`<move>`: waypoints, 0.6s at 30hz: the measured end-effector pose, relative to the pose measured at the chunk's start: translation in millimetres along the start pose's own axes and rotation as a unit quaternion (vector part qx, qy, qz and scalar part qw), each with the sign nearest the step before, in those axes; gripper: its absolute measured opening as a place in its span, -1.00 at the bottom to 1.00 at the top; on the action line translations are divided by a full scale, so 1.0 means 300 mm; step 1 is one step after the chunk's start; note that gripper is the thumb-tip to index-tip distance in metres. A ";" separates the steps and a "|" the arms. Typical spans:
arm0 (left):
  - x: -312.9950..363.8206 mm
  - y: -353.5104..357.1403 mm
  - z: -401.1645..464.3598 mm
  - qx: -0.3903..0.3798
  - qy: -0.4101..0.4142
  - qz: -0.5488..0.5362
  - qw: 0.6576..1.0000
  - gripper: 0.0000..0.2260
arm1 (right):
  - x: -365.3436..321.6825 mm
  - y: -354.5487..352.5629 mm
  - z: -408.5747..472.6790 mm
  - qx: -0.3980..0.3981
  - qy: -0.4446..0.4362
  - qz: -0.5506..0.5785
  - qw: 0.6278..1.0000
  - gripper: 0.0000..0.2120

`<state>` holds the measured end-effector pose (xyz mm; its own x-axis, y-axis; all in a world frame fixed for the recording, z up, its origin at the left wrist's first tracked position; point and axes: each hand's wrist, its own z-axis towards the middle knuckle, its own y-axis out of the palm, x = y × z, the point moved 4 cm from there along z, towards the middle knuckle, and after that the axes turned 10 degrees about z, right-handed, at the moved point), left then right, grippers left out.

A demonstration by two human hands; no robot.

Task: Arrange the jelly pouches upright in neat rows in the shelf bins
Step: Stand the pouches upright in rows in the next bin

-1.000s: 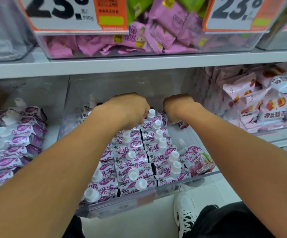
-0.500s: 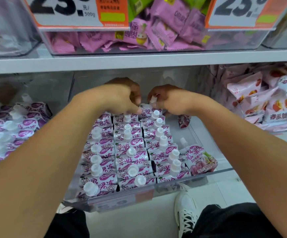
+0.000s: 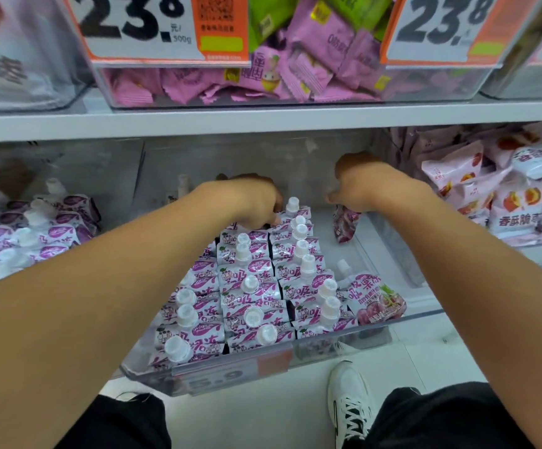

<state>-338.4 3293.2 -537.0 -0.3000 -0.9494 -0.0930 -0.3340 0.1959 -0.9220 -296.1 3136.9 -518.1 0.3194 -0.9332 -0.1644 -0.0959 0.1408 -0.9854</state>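
Purple-and-white jelly pouches (image 3: 250,286) with white caps stand upright in three rows inside a clear shelf bin (image 3: 299,359). My left hand (image 3: 250,202) is at the back of the rows, knuckles up, its fingers curled down onto a back pouch (image 3: 295,215); the fingertips are hidden. My right hand (image 3: 370,186) is over the bin's bare right side and pinches the top of a dark red pouch (image 3: 346,223) that hangs below it. Another pouch (image 3: 376,296) leans alone at the bin's front right corner.
The left neighbour bin holds loose purple pouches (image 3: 30,234). The right one holds pink peach snack bags (image 3: 516,196). A shelf board (image 3: 263,123) with bins of pink packets (image 3: 311,59) and price tags hangs low overhead. My shoe (image 3: 349,403) stands on the floor below.
My right hand has left the back pouches, moved right and taken hold of the dark red pouch by the bin's right wall. My left hand stays at the back of the rows.
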 end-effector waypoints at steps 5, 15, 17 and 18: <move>-0.011 -0.003 0.012 -0.001 0.005 0.033 0.999 -0.81 | -0.042 0.063 0.007 -0.066 0.053 -0.035 0.996 -0.83; -0.046 0.004 0.036 -0.001 0.002 0.066 0.998 -0.74 | -0.053 -0.040 0.051 0.184 -0.047 0.069 0.979 -0.78; -0.046 0.004 0.030 -0.004 0.005 0.058 0.998 -0.74 | -0.077 0.006 0.055 0.149 -0.087 0.200 0.964 -0.75; -0.044 0.003 0.024 -0.003 0.008 0.051 0.999 -0.78 | -0.083 0.041 0.053 0.098 -0.086 0.284 0.950 -0.72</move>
<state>-328.2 3304.3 -539.4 -0.3470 -0.9205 -0.1798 -0.3068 0.2926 -0.9057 -290.1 3167.1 -526.8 0.4201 -0.6227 -0.6601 -0.1261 0.6802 -0.7221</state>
